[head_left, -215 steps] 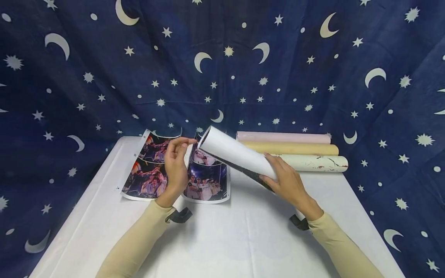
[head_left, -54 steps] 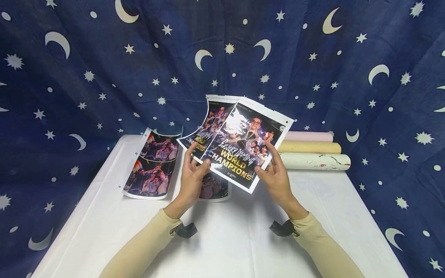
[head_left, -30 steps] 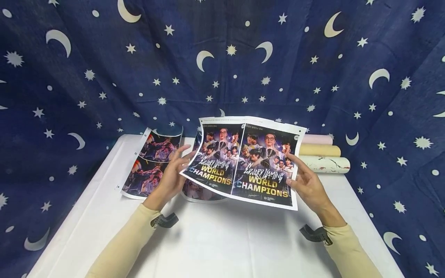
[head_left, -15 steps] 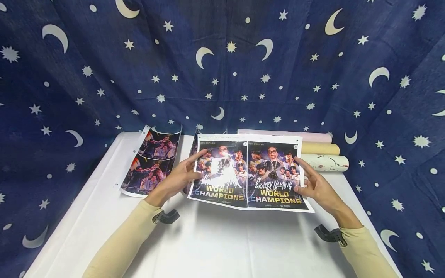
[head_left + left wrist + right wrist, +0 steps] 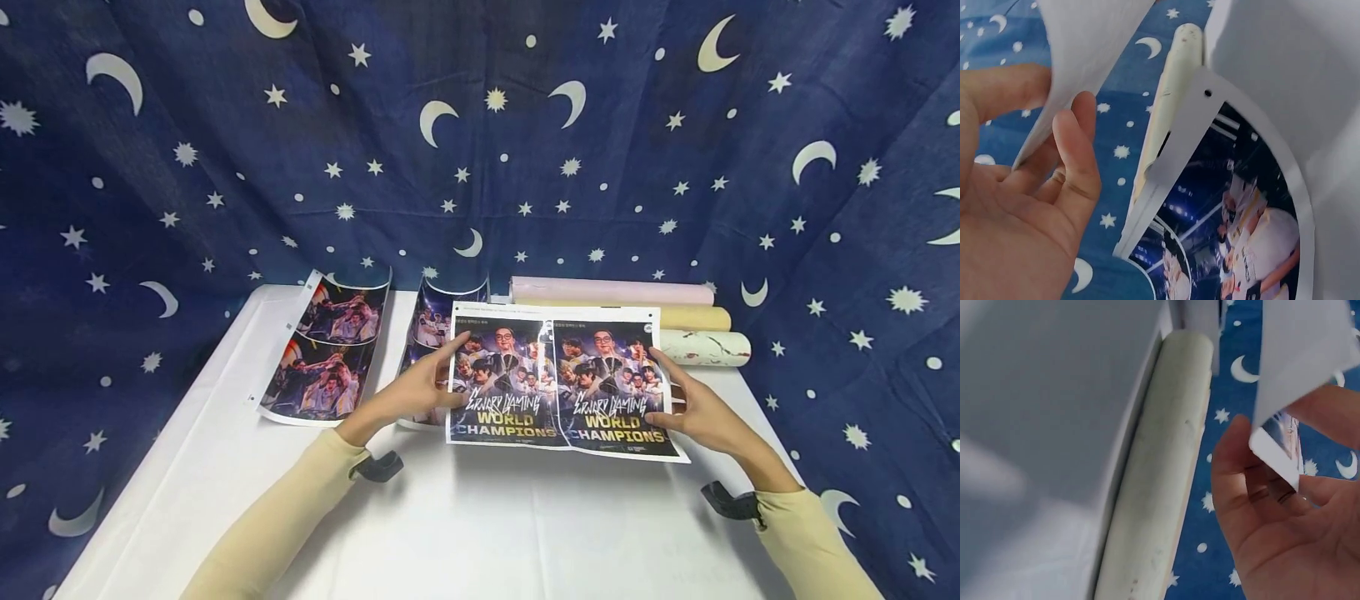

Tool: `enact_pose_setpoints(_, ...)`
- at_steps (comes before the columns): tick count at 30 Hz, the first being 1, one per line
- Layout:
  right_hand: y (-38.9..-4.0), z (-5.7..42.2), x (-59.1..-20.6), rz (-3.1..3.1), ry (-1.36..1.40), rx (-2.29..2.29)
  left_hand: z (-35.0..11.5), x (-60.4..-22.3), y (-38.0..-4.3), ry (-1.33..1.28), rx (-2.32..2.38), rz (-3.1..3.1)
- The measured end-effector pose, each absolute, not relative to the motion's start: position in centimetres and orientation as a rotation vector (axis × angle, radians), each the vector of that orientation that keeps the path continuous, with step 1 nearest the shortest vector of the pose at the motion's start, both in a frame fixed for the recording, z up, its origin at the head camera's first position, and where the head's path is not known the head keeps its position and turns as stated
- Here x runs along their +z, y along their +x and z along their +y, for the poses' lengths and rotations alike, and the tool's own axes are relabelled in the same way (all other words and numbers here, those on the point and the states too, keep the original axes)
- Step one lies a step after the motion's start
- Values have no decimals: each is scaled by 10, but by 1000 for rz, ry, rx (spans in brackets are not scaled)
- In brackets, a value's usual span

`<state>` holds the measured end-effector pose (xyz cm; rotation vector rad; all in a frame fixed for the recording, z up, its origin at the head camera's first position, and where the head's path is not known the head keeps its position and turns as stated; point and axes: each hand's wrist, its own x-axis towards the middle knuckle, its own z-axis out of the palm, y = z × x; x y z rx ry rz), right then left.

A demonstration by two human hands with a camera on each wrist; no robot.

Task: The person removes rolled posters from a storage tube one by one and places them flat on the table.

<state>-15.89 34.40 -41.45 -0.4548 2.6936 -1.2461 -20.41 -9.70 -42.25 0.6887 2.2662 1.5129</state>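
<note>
Both hands hold a glossy poster (image 5: 502, 367) printed with two matching "World Champions" panels, spread nearly flat just above the table and facing the head camera. The left hand (image 5: 416, 390) pinches its left edge between thumb and fingers. At the right edge, the right hand (image 5: 705, 417) does the same. Each wrist view shows the sheet's plain white back, the poster (image 5: 1091, 37) beside the left fingers and the poster (image 5: 1304, 350) beside the right. Its lower right corner juts toward the person. Partly behind the poster lies a curved photo sheet (image 5: 435, 325) with group pictures.
Another curved photo sheet (image 5: 330, 367) lies at the table's back left. Pink (image 5: 611, 290), yellow (image 5: 697, 317) and marbled pale (image 5: 708, 348) rolls lie at the back right, partly covered by the poster. A starry blue cloth (image 5: 480, 167) hangs behind the white table (image 5: 480, 533).
First a white roll in the right hand, the poster was then unrolled between both hands. Since then it has come down, flattened and shifted right; more of the group-photo sheet shows.
</note>
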Motion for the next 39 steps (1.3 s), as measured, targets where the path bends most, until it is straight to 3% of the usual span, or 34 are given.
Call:
enact_pose_setpoints(14, -163, 381, -429, 2879, -328, -850, -50, -427, -196, 817, 1108, 2543)
enact_pose_setpoints(30, -157, 416, -439, 2953, -317, -764, -3, -439, -188, 803, 1206, 2574)
enact_pose_setpoints(39, -155, 433, -448, 2960, -281, -621, 29, -455, -182, 850, 1002, 2682)
